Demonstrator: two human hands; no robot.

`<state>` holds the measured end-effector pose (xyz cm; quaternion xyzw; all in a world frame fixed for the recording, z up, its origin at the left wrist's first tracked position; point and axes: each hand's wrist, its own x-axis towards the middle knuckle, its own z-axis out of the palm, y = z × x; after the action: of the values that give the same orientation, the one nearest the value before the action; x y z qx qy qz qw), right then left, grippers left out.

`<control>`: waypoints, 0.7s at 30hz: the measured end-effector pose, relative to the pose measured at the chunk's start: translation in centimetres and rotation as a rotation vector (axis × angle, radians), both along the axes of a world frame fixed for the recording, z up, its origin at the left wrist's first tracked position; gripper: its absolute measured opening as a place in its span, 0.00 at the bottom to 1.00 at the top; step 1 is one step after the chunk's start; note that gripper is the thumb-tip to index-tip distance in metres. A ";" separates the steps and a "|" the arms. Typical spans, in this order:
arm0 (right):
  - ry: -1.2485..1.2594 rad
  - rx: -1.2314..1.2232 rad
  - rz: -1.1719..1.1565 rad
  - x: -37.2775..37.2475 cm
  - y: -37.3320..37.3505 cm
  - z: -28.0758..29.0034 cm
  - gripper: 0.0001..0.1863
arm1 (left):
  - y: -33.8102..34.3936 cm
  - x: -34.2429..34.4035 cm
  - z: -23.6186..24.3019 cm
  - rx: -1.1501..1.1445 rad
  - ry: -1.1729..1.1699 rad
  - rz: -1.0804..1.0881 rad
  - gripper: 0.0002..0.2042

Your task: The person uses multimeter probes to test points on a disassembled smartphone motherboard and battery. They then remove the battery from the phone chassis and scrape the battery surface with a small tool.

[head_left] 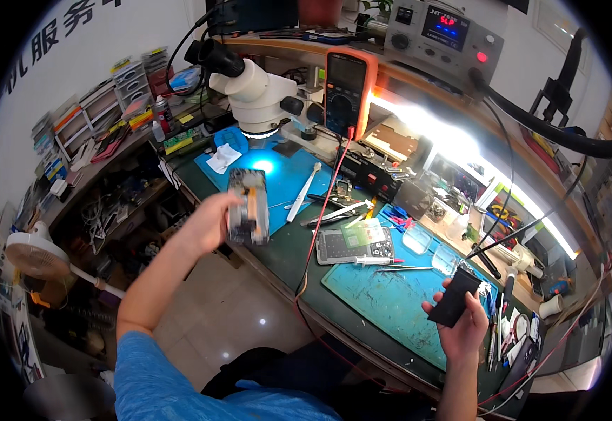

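Observation:
My left hand (211,223) grips the left edge of an opened phone (248,203), its dark inner parts and an orange strip exposed. The phone is held up over the near edge of the bench, left of the middle. At the right, my right hand (466,333) is closed round a flat black rectangular piece (453,302) that looks like a phone battery, above the right end of a blue work mat (369,298). A phone housing (330,247) lies between the hands on the bench, with a pale green card (363,233) and a syringe (376,261) by it.
A white microscope (253,98) stands beyond the left hand, its light on another blue mat (288,175). A white brush (304,193) lies there. An orange multimeter (350,91) leans at the back. Red cables (313,245) cross the bench; tweezers (404,269) and pens lie right.

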<state>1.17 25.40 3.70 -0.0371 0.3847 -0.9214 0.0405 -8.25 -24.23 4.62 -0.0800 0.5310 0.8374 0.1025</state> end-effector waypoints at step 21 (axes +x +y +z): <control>0.490 1.778 -0.195 5.2 0.6 -1.2 0.38 | -2.2 -10.0 -3.0 -1.322 0.285 0.074 0.37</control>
<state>6.34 25.98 2.51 -0.1536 0.9491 -0.2536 -0.1060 -18.21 -26.43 1.64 -0.0330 0.9368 0.3417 -0.0677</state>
